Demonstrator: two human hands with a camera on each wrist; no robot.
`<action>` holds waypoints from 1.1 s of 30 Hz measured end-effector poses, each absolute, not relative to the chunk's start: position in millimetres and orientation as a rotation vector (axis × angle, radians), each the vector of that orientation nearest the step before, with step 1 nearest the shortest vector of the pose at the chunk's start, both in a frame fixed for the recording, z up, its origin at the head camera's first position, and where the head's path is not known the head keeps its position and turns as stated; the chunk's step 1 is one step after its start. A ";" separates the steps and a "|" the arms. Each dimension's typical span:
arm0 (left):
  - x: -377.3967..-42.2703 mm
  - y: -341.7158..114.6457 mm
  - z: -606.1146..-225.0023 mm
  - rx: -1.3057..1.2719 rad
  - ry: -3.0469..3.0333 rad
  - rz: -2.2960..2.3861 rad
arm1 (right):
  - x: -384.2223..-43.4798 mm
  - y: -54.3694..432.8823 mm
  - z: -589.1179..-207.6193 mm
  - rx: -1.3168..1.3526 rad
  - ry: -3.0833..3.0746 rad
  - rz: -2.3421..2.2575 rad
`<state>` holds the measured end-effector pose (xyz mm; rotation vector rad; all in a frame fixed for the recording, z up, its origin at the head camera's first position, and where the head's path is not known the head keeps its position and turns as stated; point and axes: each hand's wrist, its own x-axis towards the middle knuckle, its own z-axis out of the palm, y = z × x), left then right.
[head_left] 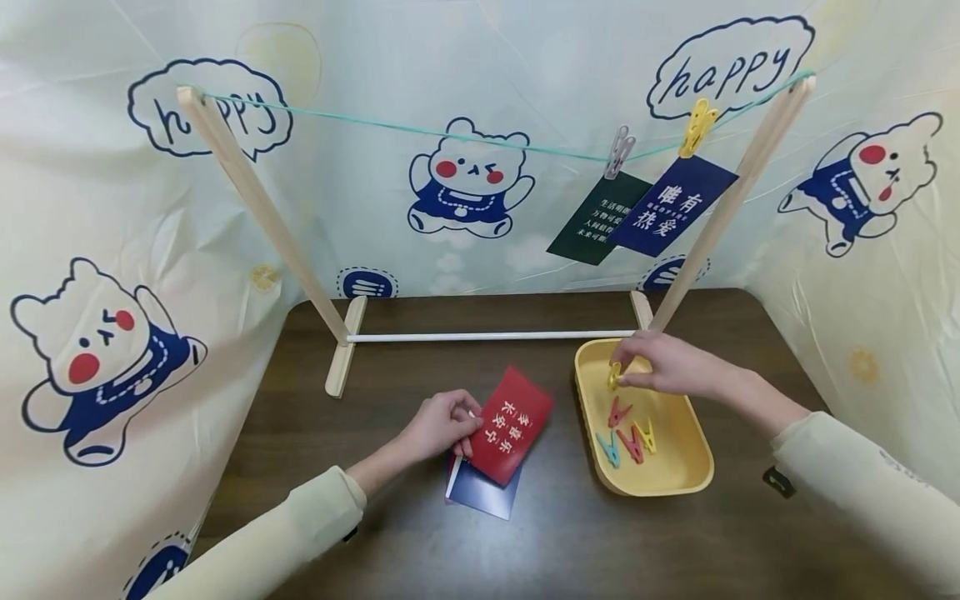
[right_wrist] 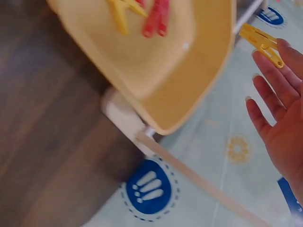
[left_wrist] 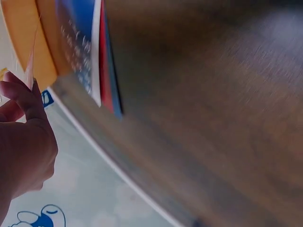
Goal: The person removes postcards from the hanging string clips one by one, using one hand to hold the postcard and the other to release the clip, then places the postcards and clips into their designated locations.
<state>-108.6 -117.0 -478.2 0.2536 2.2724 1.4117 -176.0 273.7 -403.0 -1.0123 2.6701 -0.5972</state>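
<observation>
My left hand [head_left: 442, 427] pinches a red card [head_left: 513, 425] with white lettering by its left edge, held above a small stack of cards [head_left: 487, 490] on the table. In the left wrist view that stack [left_wrist: 97, 61] shows blue, white and red edges. Over the yellow tray [head_left: 693, 467], my right hand [head_left: 667, 363] pinches a yellow clothespin [right_wrist: 262, 43] between thumb and forefinger, the other fingers spread. Several pink, yellow and blue clothespins [head_left: 630, 445] lie in the tray. From a green string [head_left: 420, 129], a grey clothespin [head_left: 618, 152] holds a dark green card [head_left: 592, 221] and a yellow one a blue card [head_left: 667, 208].
Two wooden posts [head_left: 262, 212] carry the string, with a white rod [head_left: 487, 337] joining their feet along the back of the brown table [head_left: 300, 467]. Behind and beside the table hangs a pale cloth [head_left: 360, 50] printed with cartoon bears.
</observation>
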 end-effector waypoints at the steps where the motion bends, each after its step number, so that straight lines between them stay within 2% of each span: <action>1: -107.0 -117.3 -481.3 0.252 2.263 1.409 | -174.4 274.7 -407.6 -1.012 2.647 -0.593; 9: -95.3 -120.5 -502.8 0.277 2.235 1.336 | -165.7 284.3 -431.7 -0.918 2.538 -0.547; 19: -83.4 -118.1 -511.7 0.388 2.417 1.125 | -160.3 290.8 -436.6 -0.954 2.494 -0.354; 33: -82.1 -116.2 -522.7 0.487 2.537 0.970 | -152.2 297.3 -438.9 -0.801 2.341 -0.300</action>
